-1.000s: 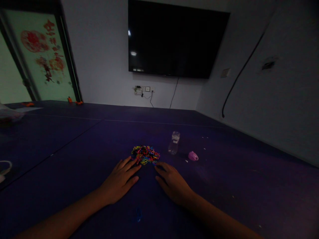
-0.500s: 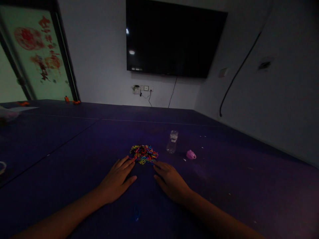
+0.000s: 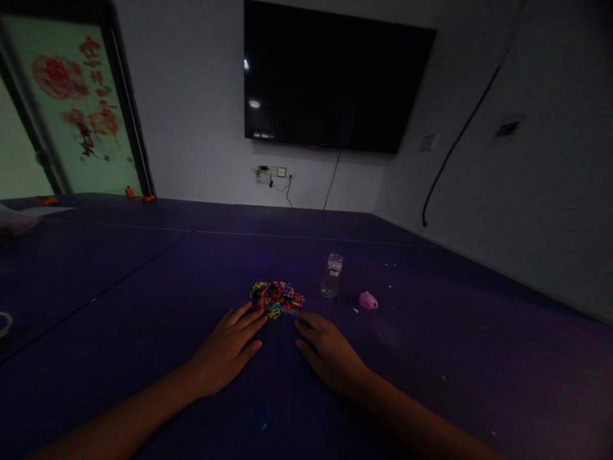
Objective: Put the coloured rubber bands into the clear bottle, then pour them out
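Head view, purple surface (image 3: 407,377): We look across a dim room, its far edge set against a wall (image 3: 191,96) that carries a dark television (image 3: 338,76).
Colourful pile (image 3: 276,298): Small looped pieces lie heaped mid-surface, well short of the far edge.
Left hand (image 3: 226,350): We see it palm down, fingers stretched and thumb apart, fingertips at the heap's near left side, gripping nothing.
Right hand (image 3: 332,351): It faces its partner, loosely open with fingers slightly bent, tips at the heap's near right side; we see nothing in its grasp.
Clear bottle (image 3: 331,281): It stands open-mouthed just beyond the right hand, on the pile's right-edge side.
Pink cap (image 3: 368,300): We find it beside the bottle, closer to the right edge.
Blue piece (image 3: 263,415): Too dark for us to identify, it lies between the forearms.
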`<state>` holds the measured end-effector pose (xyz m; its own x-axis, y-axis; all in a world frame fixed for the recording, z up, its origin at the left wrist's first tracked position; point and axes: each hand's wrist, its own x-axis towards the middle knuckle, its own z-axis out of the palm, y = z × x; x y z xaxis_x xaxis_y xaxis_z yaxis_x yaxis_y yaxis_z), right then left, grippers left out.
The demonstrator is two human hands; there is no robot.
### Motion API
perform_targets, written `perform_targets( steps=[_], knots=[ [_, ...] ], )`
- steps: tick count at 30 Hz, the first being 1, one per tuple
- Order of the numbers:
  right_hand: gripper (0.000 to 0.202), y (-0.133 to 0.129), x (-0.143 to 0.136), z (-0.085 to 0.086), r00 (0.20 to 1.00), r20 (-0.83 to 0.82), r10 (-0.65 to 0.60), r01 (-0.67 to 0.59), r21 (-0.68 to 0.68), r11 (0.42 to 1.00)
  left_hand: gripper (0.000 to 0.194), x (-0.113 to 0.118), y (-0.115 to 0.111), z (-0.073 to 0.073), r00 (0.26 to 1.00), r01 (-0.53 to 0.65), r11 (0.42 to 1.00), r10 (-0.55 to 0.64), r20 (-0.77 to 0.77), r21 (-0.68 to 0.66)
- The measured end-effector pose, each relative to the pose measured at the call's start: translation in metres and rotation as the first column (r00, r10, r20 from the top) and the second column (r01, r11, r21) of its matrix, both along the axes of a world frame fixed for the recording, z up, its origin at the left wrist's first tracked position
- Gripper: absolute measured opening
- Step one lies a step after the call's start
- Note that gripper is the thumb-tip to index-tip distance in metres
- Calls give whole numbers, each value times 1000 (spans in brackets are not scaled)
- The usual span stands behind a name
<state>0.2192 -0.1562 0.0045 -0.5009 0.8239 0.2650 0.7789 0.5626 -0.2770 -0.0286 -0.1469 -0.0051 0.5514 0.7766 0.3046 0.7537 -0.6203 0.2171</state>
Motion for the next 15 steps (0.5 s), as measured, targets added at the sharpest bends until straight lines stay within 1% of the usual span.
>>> perform_targets(
  steps=[6, 10, 15],
  knots=[
    [40, -1, -1, 0, 1000, 3, 4, -4, -12, 1000, 44, -2, 1, -2, 1000, 24, 1000, -23, -11, 12],
    [38, -1, -1, 2, 1000, -8, -3, 3, -15, 1000, 42, -1, 0, 0, 1000, 25, 1000, -25, -14, 8],
    [34, -1, -1, 1, 999, -36, -1, 1, 4, 1000, 44, -1, 0, 0, 1000, -20, 999, 19, 11, 34]
  ],
)
